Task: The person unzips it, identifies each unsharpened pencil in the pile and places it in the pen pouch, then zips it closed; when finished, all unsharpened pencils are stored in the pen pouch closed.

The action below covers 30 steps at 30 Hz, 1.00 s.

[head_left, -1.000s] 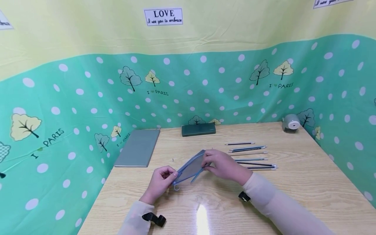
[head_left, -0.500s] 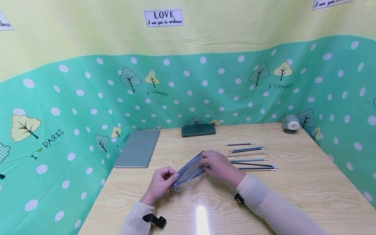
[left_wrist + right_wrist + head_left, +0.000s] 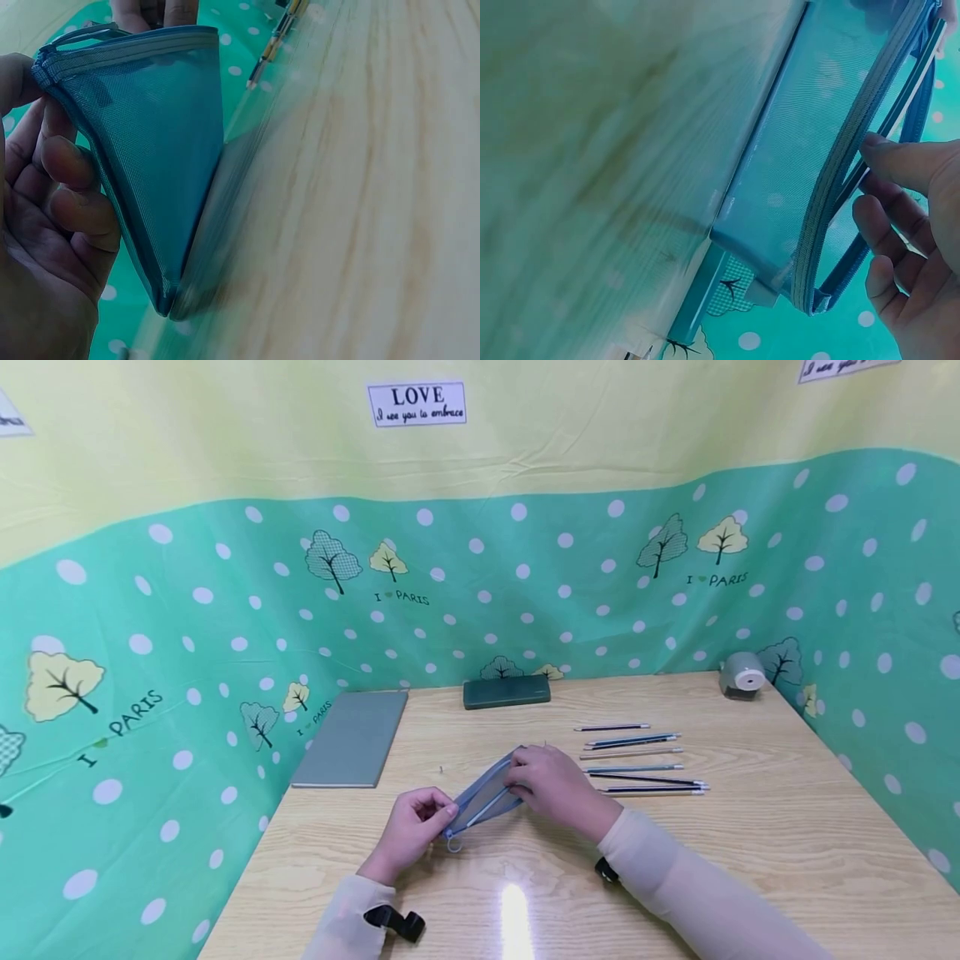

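A blue mesh zip pouch point(image 3: 489, 783) hangs tilted between my hands over the table, its zipped mouth open. My left hand point(image 3: 411, 828) pinches its near left corner, beside the zip pull ring. In the left wrist view the mesh body point(image 3: 157, 142) tapers down toward the tabletop. A slim pencil point(image 3: 909, 84) lies slantwise in the pouch's mouth, pinched between thumb and fingers of my right hand point(image 3: 557, 787). Part of the pencil is hidden behind the zip edge and my fingers. Several other pencils point(image 3: 633, 741) lie in a loose row right of my right hand.
A grey notebook point(image 3: 351, 739) lies at the table's left edge. Against the back cloth sits a dark green case point(image 3: 507, 692). A pencil sharpener point(image 3: 742, 676) stands in the far right corner. Patterned cloth point(image 3: 465, 585) walls the table's back and sides.
My right hand has moved slightly left, bringing the pencil from outside the pouch's near edge into its mouth. My left hand has stayed nearly still on the corner.
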Motion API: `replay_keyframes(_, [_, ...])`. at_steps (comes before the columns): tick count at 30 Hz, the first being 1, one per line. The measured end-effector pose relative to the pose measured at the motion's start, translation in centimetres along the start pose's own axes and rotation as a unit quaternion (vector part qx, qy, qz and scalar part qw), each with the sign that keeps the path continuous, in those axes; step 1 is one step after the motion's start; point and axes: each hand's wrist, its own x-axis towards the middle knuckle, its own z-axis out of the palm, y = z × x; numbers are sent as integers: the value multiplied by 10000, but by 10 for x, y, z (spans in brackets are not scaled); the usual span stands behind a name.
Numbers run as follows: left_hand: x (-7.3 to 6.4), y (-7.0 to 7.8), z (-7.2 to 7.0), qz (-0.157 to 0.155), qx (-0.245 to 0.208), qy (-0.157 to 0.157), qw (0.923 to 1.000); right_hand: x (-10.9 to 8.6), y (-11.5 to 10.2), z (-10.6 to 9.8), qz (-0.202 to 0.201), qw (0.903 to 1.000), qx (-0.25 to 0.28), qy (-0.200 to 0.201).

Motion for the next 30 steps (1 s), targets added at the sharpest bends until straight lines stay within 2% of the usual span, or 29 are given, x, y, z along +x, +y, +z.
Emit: replay_keyframes(30, [0,-2,-1,26,-94,-71,9999,0,-4,-3,254,9995,130,-120])
